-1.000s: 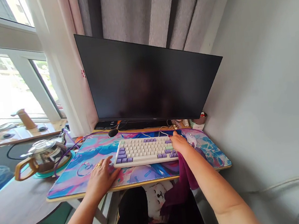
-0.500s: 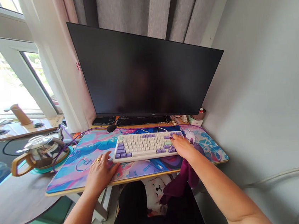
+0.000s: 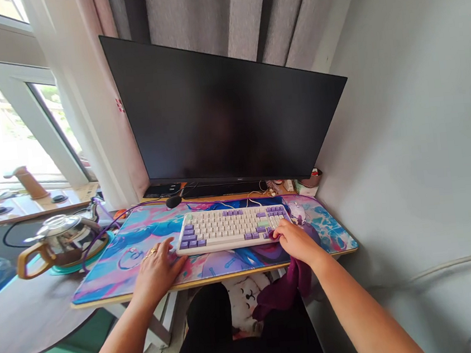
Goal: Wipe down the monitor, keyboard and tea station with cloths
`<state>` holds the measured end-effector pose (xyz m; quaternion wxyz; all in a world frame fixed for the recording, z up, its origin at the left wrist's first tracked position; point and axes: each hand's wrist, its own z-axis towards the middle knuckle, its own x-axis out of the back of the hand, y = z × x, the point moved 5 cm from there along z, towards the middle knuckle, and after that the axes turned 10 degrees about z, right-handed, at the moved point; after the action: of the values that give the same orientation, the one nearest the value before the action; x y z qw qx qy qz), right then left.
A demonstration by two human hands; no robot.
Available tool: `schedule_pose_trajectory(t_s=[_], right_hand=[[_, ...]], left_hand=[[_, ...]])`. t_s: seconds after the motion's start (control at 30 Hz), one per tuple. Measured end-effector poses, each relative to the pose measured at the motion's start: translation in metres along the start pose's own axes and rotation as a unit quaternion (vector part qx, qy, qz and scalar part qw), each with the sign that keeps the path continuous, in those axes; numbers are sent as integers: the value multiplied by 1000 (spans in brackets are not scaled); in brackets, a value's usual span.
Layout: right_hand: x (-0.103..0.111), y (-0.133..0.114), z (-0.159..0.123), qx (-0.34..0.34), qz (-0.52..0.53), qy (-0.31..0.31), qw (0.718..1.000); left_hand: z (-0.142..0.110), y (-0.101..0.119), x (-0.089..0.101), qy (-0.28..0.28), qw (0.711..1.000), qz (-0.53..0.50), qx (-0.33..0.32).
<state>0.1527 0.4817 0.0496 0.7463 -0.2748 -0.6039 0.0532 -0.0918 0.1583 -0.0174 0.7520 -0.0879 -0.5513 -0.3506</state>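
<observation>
1. Purple cloth (image 3: 283, 290) on the move! It's bunched in the right hand (image 3: 295, 241), fingers pinched together on it, meeting the keyboard (image 3: 224, 231) at its lower right corner, the rest trailing over the desk mat (image 3: 115, 280)'s near edge.
2. One second ago that hand was up at the far right corner; half a second ago, partway down. Now it's at the near side, and the upper right keys (image 3: 277, 212) show uncovered.
3. Meaning, I'd judge: the cloth's pass has covered that right-hand block.
4. Left hand (image 3: 156, 270) hardly shifts: fingers apart, on the mat beside the keyboard's left end; thumb contact, can't tell.
</observation>
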Motion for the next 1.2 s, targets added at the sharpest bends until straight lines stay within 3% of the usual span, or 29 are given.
schedule_pose_trajectory(t_s=[0.13, 0.3, 0.43, 0.57, 0.7, 0.8, 0.87, 1.0, 1.2], right_hand=[[-13, -23, -3, 40, 30, 38, 998], [-48, -38, 1, -17, -104, 27, 994], [-57, -41, -6, -30, -134, 8, 990], [-51, -39, -18, -31, -83, 6, 996], [-56, -57, -25, 31, 67, -66, 995], [-56, -76, -16, 76, 135, -8, 988], [-59, -85, -3, 62, 102, 35, 992], [-86, -94, 19, -25, -37, 19, 999], [-119, -139, 30, 31, -87, -4, 996]], left_hand=[[0, -2, -3, 11, 1000, 0, -2], [-1, -1, -1, 1, 1000, 1, 1], [-2, 1, 0, 1, 1000, 2, 0], [-3, 0, 0, 10, 1000, 2, -2], [-3, 1, -1, 4, 1000, 6, -3], [-4, 1, 0, 3, 1000, 6, -6], [-4, 1, 0, 5, 1000, 3, -7], [-5, 1, 0, 8, 1000, 0, -9], [-5, 1, 1, 8, 1000, -7, -8]])
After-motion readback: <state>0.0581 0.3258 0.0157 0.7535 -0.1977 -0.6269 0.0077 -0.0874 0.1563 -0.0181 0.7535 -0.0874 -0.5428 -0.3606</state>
